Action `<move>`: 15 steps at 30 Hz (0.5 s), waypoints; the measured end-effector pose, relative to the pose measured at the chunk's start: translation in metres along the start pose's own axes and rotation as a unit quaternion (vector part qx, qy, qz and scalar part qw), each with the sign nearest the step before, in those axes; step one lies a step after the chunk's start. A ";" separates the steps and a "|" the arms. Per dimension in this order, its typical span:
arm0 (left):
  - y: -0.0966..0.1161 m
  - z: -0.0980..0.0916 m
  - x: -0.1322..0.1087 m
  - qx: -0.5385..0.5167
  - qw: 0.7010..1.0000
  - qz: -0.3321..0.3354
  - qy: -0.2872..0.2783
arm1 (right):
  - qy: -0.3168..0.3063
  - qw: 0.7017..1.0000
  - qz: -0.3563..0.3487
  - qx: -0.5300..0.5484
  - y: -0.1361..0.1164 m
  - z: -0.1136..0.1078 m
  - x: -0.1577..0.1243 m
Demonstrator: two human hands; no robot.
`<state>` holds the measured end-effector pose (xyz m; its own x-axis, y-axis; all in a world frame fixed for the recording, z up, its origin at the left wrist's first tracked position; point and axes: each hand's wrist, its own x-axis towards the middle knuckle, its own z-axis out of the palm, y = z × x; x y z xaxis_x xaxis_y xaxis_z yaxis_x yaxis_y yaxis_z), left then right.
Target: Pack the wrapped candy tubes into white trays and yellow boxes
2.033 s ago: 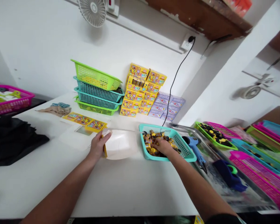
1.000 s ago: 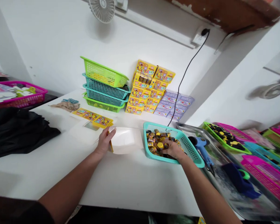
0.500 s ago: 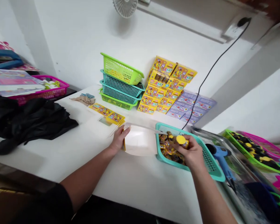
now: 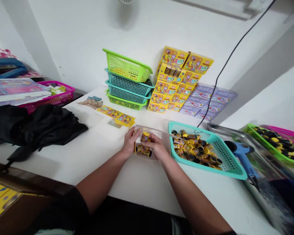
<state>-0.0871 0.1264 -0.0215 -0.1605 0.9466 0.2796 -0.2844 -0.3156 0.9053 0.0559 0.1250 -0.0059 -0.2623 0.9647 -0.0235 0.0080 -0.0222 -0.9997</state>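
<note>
A transparent plastic blister tray [image 4: 147, 153] lies on the white table [image 4: 98, 160], with a yellow card edge [image 4: 135, 148] showing at its left side. My left hand [image 4: 130, 142] grips the tray's left side. My right hand [image 4: 156, 146] is over the tray, its fingertips against a small yellow-capped toy [image 4: 145, 137]. Several more such toys [image 4: 143, 150] lie in the tray, partly hidden by my fingers. To the right, a teal mesh basket [image 4: 231, 160] holds a heap of yellow-and-black toys.
Stacked green and teal baskets [image 4: 127, 81] and yellow boxes [image 4: 178, 78] stand at the back. Yellow printed cards [image 4: 115, 117] lie left of the tray, beside a black cloth [image 4: 39, 127]. A blue heat gun [image 4: 242, 156] lies on a metal tray [image 4: 235, 133] at right.
My right hand has left the teal basket and moved over the plastic tray, where small toys now lie. The view has turned and shifted, and the basket's toys are fully visible.
</note>
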 end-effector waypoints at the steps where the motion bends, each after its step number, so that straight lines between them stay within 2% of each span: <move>1: 0.001 0.000 0.000 -0.001 1.000 -0.003 -0.009 | 0.007 1.000 -0.002 -0.019 -0.002 -0.005 -0.001; 3: 0.003 0.000 -0.001 0.006 1.000 -0.006 -0.023 | 0.038 0.990 -0.028 -0.134 -0.005 -0.015 -0.005; 4: 0.003 -0.001 -0.002 0.012 1.000 -0.006 -0.025 | 0.056 0.973 -0.048 -0.218 -0.007 -0.019 -0.007; 7: 0.002 -0.001 -0.002 0.036 0.999 -0.010 -0.020 | 0.097 0.880 -0.097 -0.454 -0.014 -0.023 -0.015; 9: 0.002 0.000 -0.001 0.044 0.999 -0.017 -0.017 | 0.117 0.822 -0.135 -0.541 -0.019 -0.018 -0.022; 11: 0.002 0.002 -0.001 0.050 0.998 -0.021 -0.013 | 0.128 0.777 -0.185 -0.587 -0.025 -0.007 -0.030; 13: 0.005 0.005 -0.003 0.061 0.998 -0.019 -0.001 | 0.104 0.756 -0.191 -0.617 -0.029 0.004 -0.038; 15: 0.007 0.010 -0.008 0.078 0.997 -0.013 0.020 | 0.057 0.760 -0.116 -0.637 -0.030 0.008 -0.043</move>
<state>-0.0782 0.1177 -0.0142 -0.1931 0.9499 0.2459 -0.1387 -0.2745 0.9515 0.0587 0.0823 0.0250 -0.3138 0.9221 0.2262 0.9212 0.3534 -0.1629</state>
